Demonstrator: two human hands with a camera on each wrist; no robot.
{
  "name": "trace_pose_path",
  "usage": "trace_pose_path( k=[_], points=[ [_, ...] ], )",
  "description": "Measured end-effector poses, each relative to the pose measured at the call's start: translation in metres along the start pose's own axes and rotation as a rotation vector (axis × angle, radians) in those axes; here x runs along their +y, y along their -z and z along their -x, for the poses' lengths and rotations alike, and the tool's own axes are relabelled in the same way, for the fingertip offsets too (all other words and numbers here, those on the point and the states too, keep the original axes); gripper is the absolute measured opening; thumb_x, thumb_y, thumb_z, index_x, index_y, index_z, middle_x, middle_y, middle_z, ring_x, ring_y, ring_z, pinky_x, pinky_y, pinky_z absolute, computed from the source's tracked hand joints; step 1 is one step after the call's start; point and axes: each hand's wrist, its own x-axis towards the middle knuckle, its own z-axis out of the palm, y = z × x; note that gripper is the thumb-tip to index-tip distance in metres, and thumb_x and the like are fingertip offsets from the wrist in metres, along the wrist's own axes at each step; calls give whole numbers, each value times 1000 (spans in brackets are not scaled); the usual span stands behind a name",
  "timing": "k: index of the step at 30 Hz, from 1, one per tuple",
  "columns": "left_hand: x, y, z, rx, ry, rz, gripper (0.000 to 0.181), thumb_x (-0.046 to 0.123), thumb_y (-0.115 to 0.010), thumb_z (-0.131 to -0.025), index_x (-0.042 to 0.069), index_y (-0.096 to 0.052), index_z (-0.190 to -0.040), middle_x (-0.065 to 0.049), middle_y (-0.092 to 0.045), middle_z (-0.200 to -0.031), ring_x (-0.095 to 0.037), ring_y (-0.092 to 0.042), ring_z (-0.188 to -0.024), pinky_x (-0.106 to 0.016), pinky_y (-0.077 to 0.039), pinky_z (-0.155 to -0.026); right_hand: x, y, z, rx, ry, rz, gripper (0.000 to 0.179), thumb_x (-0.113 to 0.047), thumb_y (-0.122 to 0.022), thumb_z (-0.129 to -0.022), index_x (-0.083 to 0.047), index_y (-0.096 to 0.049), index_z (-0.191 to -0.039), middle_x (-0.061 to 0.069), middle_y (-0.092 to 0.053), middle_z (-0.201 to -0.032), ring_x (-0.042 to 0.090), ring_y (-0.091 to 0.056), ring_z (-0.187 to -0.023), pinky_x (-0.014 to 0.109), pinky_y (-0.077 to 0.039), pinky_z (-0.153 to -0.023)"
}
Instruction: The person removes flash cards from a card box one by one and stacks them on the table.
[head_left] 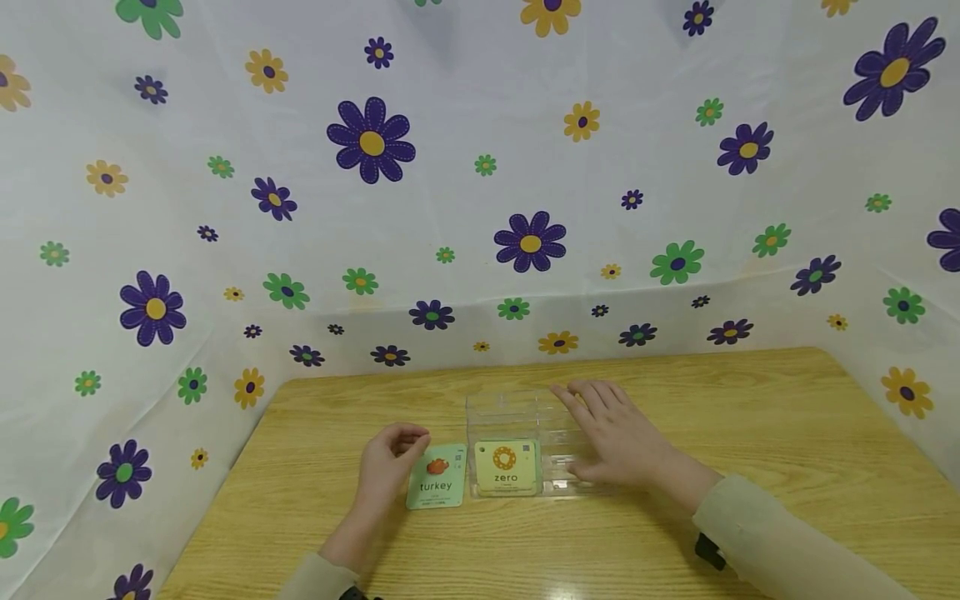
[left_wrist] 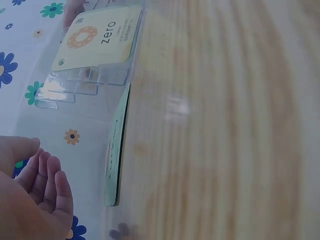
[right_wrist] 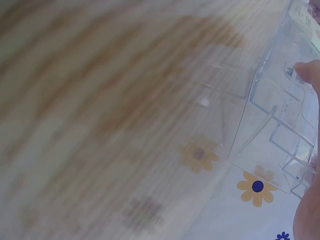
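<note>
A green card with a red picture and the word "turkey" (head_left: 437, 487) lies on the table, left of a clear plastic holder (head_left: 555, 493). My left hand (head_left: 390, 462) is by the card's upper left corner, fingers loosely curled; the left wrist view shows nothing between thumb and fingers (left_wrist: 47, 185). In the holder's left compartment sits a stack of cards, the yellow "zero" card (head_left: 506, 467) on top. My right hand (head_left: 618, 433) spreads over the right part of the holder, fingers toward its back and thumb (right_wrist: 307, 72) touching the plastic near its front.
The holder's right part has several stepped clear dividers (right_wrist: 287, 135). The wood-grain table (head_left: 300, 467) is bounded by a white flower-printed cloth (head_left: 450, 217) at the back and sides.
</note>
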Motion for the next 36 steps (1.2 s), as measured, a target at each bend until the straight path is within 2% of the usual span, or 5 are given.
trace_pose_path(
  k=[6,15,27,36],
  points=[
    [2,-4,3,-32,10,37,11,2,-73,-98,-2,-74,-108,-12,-74,-102,-8,-61,-84,-15,-53,-73,0,0,0,1,1,0,112,-62,-78,-82,-7,-27,-165,19,-47,-153,34,-47,-139,56,-39,-123],
    [7,-8,7,-48,-29,15,11,2,-75,-97,-2,-75,-108,-14,-77,-104,-7,-63,-84,-16,-54,-75,1,-1,0,-6,-6,-1,112,-62,-77,-82,-7,-27,-166,19,-47,-153,34,-46,-140,56,-38,-123],
    [13,-15,11,-71,-55,67,11,1,-75,-97,-3,-74,-107,-15,-75,-102,-3,-64,-83,-15,-55,-76,0,-1,0,-1,-5,-10,112,-62,-79,-82,-6,-29,-165,18,-47,-153,33,-46,-140,56,-38,-123],
    [15,-20,13,-109,-44,141,12,-1,-74,-97,-6,-73,-108,-13,-72,-96,-13,-67,-80,-22,-61,-68,0,0,0,-8,-4,-8,113,-63,-78,-82,-7,-27,-165,18,-47,-153,33,-46,-140,55,-38,-123]
  ],
)
